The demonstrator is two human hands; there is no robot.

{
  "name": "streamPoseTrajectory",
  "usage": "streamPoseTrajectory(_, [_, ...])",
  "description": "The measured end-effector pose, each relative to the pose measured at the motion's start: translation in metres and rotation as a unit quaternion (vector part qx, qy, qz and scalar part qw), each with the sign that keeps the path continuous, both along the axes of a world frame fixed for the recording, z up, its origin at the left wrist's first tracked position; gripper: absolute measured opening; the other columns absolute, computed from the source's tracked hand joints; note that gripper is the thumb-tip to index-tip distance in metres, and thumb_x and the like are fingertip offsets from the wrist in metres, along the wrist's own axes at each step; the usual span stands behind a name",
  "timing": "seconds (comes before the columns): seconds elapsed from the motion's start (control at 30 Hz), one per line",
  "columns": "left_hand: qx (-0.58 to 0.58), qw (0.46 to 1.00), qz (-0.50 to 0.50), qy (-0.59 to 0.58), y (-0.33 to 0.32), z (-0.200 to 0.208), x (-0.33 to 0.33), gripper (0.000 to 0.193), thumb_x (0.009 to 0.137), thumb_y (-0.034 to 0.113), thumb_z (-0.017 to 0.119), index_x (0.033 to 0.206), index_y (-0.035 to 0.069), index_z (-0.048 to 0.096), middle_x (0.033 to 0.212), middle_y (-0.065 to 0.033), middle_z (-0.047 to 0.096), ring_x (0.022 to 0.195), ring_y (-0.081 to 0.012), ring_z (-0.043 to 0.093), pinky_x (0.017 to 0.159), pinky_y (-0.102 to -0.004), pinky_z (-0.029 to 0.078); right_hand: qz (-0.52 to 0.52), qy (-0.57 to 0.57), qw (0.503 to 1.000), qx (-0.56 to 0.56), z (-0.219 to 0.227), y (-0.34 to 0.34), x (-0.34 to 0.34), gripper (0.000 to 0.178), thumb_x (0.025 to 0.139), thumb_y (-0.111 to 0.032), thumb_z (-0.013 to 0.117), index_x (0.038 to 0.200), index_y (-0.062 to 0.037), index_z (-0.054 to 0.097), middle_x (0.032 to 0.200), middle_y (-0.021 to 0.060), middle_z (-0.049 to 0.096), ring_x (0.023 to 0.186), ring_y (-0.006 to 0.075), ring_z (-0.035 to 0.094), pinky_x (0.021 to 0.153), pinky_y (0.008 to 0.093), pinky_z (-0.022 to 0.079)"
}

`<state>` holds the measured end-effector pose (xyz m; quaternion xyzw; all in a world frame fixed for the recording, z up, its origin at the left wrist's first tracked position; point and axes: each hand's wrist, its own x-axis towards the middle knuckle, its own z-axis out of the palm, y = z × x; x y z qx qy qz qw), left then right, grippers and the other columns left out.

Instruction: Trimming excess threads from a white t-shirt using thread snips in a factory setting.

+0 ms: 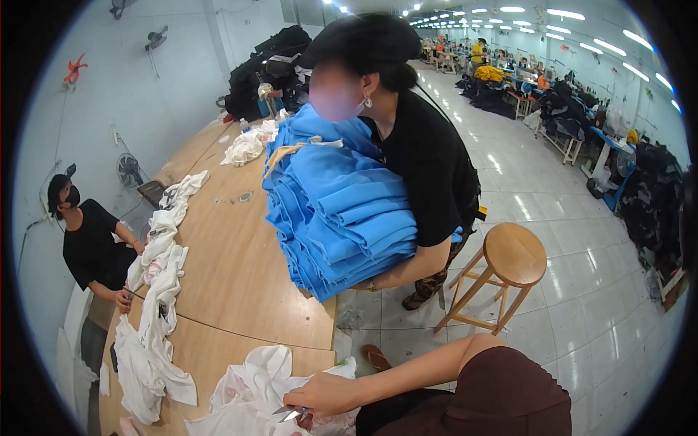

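Observation:
My right hand point(325, 394) reaches in from the lower right, its fingers closed around a small pair of scissors point(291, 416) with bare metal blades. Beneath the blades a white garment point(251, 381) with faint pink print lies crumpled over the near table edge. A small reddish patch shows just below my fingers; whether it is skin or print cannot be made out. My left hand does not show in the picture.
A co-worker in black point(429, 145) leans over the wooden table point(240, 280), arms around a tall stack of blue cloth point(342, 211). Across the table, another person point(91, 247) handles white garments point(166, 283). A wooden stool point(515, 254) stands on the tiled floor to the right.

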<state>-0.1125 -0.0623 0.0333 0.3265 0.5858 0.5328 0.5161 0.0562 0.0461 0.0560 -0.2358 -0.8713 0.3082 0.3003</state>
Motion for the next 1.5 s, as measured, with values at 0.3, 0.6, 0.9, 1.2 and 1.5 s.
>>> streamPoseTrajectory(0.3, [-0.006,0.998,-0.005,-0.068,0.009,-0.003,0.007,0.025,0.083,0.009,0.048,0.104,-0.004,0.052,0.089,-0.0089,0.059,0.081,-0.0178,0.056,0.07,-0.0291,0.047,0.052,0.002,0.999,-0.015,0.003,-0.004,-0.002,0.027,0.069,-0.011,0.059,0.093,-0.0088,0.049,0.076,0.0045,0.057,0.064,0.0255,0.058,0.053,0.0337,0.045])
streamPoseTrajectory(0.6, [0.032,0.996,-0.023,0.076,0.006,0.022,0.014,0.019,0.085,0.014,0.05,0.092,-0.001,0.06,0.085,-0.0052,0.061,0.08,-0.0135,0.054,0.07,-0.0264,0.043,0.04,-0.046,0.996,-0.061,0.007,0.002,0.006,0.033,0.069,-0.01,0.059,0.101,-0.0106,0.05,0.078,0.0044,0.059,0.068,0.0236,0.059,0.056,0.0316,0.046])
streamPoseTrajectory(0.9, [0.005,0.997,0.014,0.075,0.004,0.013,0.012,0.019,0.083,0.015,0.054,0.089,-0.002,0.06,0.084,-0.0047,0.061,0.079,-0.0122,0.053,0.072,-0.0268,0.04,0.047,-0.067,0.994,-0.069,0.004,0.008,0.005,0.034,0.069,-0.009,0.06,0.102,-0.0107,0.051,0.079,0.004,0.059,0.069,0.0225,0.06,0.057,0.0308,0.046])
streamPoseTrajectory(1.2, [-0.001,0.998,0.04,-0.039,0.005,0.023,0.016,0.015,0.083,0.014,0.054,0.081,0.0,0.059,0.078,-0.0014,0.058,0.076,-0.0116,0.051,0.07,-0.0248,0.039,0.014,-0.032,0.995,-0.089,0.011,0.009,0.008,0.026,0.077,-0.017,0.059,0.101,-0.0089,0.054,0.081,0.0066,0.061,0.066,0.0237,0.06,0.055,0.0315,0.047])
streamPoseTrajectory(1.5, [0.089,0.993,0.009,0.073,0.006,0.007,0.014,0.017,0.085,0.015,0.053,0.089,-0.001,0.058,0.075,-0.0036,0.06,0.069,-0.01,0.053,0.065,-0.0245,0.042,0.078,-0.041,0.918,-0.387,0.032,-0.008,0.018,0.033,0.091,-0.035,0.042,0.105,-0.0058,0.047,0.076,0.0092,0.055,0.069,0.0183,0.055,0.063,0.0282,0.042])
